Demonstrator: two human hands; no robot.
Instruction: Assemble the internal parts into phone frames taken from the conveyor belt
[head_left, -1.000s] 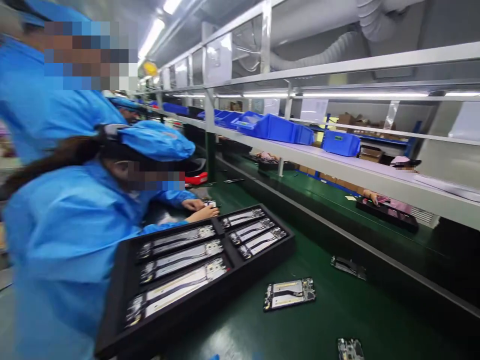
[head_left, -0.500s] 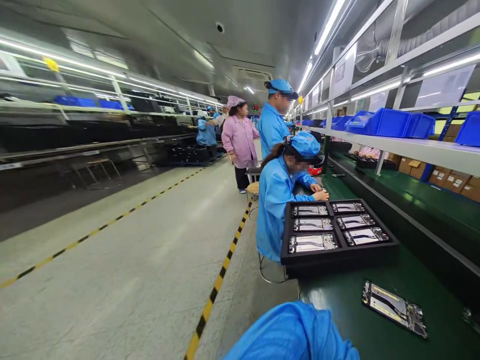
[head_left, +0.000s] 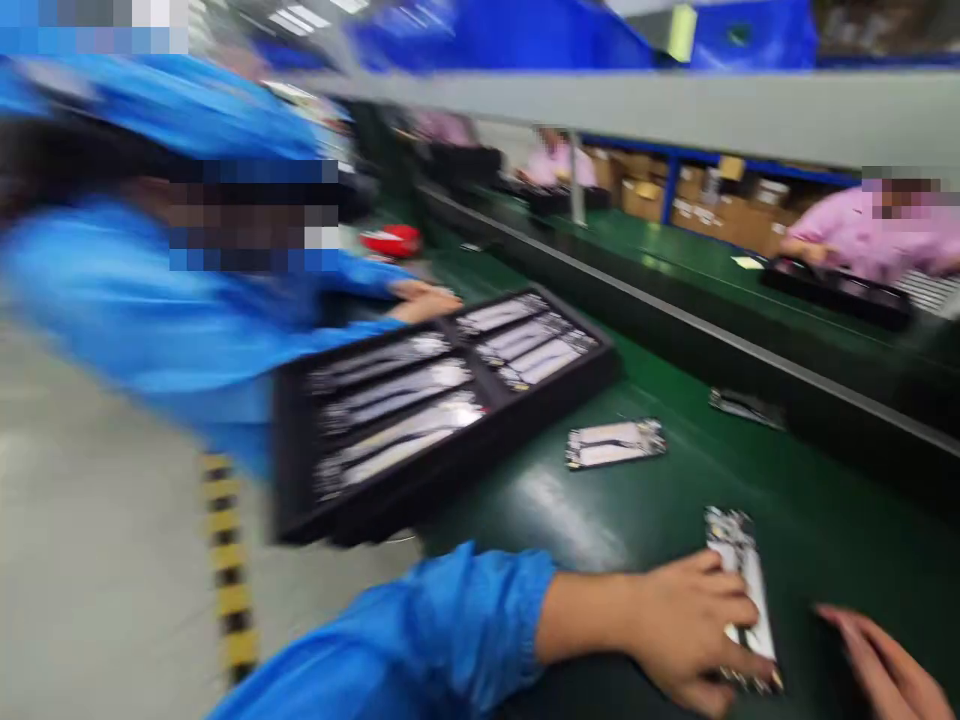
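Note:
An opened phone (head_left: 756, 590), its circuit boards and pale inner plate showing, lies on the green bench. My left hand (head_left: 694, 625) reaches over it from the left, fingers curled across its middle and lower end. To the right of this phone, my right hand (head_left: 892, 665) enters at the frame's lower right corner. Its visible fingers are stretched out and partly blurred, with nothing discernible in them. Farther up the bench rest a second opened phone (head_left: 615, 444) and a darker phone part (head_left: 746, 408), both apart from my hands.
A black foam tray (head_left: 450, 470) holding several opened phones sits at the bench's left edge. Beside it, a co-worker in blue (head_left: 150, 290) leans over the bench. A raised rail (head_left: 675, 345) runs along the bench. Across it sits a person in pink (head_left: 862, 230).
My view has swung right and down toward the bench. Both my hands have come into sight, the left one on an opened phone. The tray now appears nearer.

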